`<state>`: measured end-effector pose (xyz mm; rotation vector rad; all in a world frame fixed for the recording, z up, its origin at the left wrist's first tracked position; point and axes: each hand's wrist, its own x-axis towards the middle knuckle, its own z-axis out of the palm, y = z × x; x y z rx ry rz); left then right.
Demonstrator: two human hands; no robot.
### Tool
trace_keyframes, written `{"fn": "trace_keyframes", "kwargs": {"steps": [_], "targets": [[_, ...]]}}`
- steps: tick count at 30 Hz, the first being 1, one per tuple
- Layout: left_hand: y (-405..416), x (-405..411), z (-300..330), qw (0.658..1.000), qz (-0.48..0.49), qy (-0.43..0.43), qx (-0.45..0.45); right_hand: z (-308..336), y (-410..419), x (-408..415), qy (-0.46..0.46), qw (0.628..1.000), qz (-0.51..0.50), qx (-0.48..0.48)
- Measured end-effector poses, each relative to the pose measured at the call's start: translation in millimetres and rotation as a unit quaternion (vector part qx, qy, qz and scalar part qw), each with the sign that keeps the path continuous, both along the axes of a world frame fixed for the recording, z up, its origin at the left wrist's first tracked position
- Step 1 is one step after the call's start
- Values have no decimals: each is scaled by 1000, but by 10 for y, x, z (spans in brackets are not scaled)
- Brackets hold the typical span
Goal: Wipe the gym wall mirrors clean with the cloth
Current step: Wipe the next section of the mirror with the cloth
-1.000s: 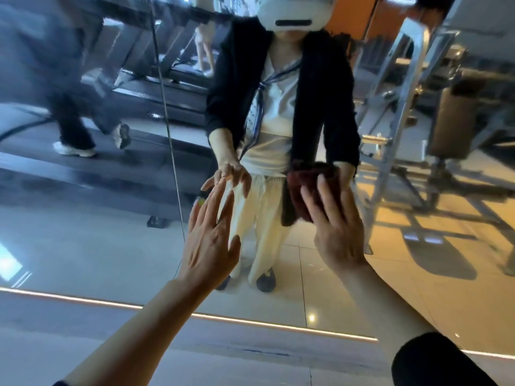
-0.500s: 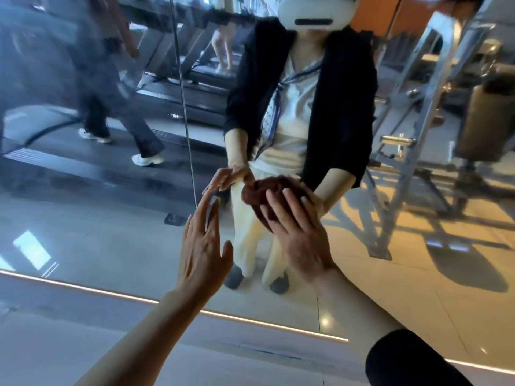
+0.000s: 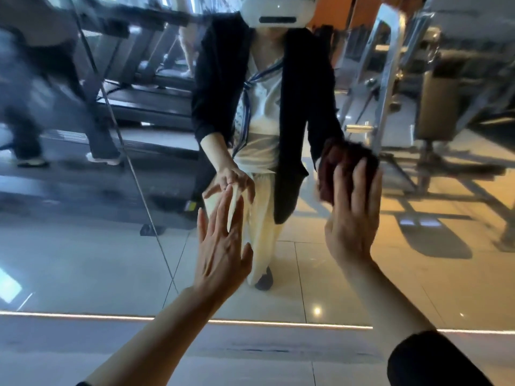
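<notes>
While two bare hands reach toward one wall mirror (image 3: pixel 83 260) filling most of the frame, a single dark red cloth (image 3: pixel 345 168) sits right of centre, pressed flat against the glass under the right hand (image 3: pixel 352 218), whose fingers lie straight and spread over it. At centre, the left hand (image 3: pixel 220 246) holds nothing, its fingers extended and close together, fingertips at the glass. One lit strip (image 3: pixel 111 317) runs along the mirror's lower edge across the bottom of the frame. Reflected in the glass are one person in a dark jacket, treadmills at upper left and a metal gym machine (image 3: pixel 390 79) at upper right. No containers are visible.
</notes>
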<state>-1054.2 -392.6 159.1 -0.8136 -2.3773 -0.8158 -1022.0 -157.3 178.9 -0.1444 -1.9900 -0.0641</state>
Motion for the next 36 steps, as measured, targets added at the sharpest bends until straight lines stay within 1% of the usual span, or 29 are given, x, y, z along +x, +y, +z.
{"fn": "trace_keyframes", "kwargs": {"steps": [1,2,3,4,5,7,8,9,10,12,13,14,15,16,17,19,20,21,22,24,25,27,28,29,31,33,34,35,36], "targets": [[61,27,17,1000,2,2,7,161,1,-86,35,999,7,-34],[116,54,36,1000,4,4,11,209,-10,-139,51,998,19,-41],[154,71,41,1000,6,5,9,139,-24,-145,39,998,33,-21],[173,74,37,1000,10,11,2,-46,-31,-126,3,998,54,20],[179,62,17,1000,15,17,-6,-310,-36,-84,-51,993,78,76],[161,42,-18,999,27,17,-24,-757,-2,42,-165,960,121,194],[150,41,-18,999,30,18,-28,-832,23,85,-186,950,130,216],[142,46,-9,999,32,23,-26,-783,17,82,-171,954,134,206],[143,55,9,999,36,27,-20,-636,-27,43,-130,968,131,172],[169,84,59,999,45,28,-12,-137,-173,-84,-15,994,92,56],[183,98,80,998,49,27,-12,121,-235,-179,36,996,77,-5],[192,107,100,998,53,27,-13,287,-294,-282,64,994,73,-42],[188,106,118,998,55,26,-15,347,-355,-348,66,994,76,-41],[167,100,142,998,57,24,-16,279,-394,-383,46,995,87,7],[128,86,176,998,60,23,-16,98,-416,-396,7,991,104,83],[-6,27,266,997,70,32,-17,-350,-425,-348,-78,960,146,227],[-86,-15,326,996,75,38,-16,-461,-393,-326,-104,949,146,259],[-164,-66,398,996,78,43,-14,-430,-376,-329,-102,951,143,253],[-231,-124,484,996,79,49,-11,-273,-398,-361,-69,963,137,223],[-333,-255,690,994,74,75,-2,333,-519,-465,41,986,106,122],[-368,-322,806,993,68,92,3,707,-575,-536,99,990,81,60],[-433,-437,1047,990,56,125,15,1326,-712,-679,189,980,57,-30],[-474,-491,1161,988,52,142,23,1489,-823,-732,203,977,57,-38],[-524,-540,1265,986,47,160,30,1519,-951,-771,191,979,63,-16],[-652,-624,1420,980,37,193,41,1223,-1213,-830,112,987,86,79],[-807,-700,1515,975,23,217,41,852,-1353,-808,31,974,100,200],[-881,-740,1550,973,16,228,33,798,-1333,-790,15,969,94,230],[-948,-782,1589,971,11,239,25,863,-1297,-779,22,971,83,221],[-1003,-821,1637,968,6,251,17,1013,-1267,-778,54,982,60,173]]}}
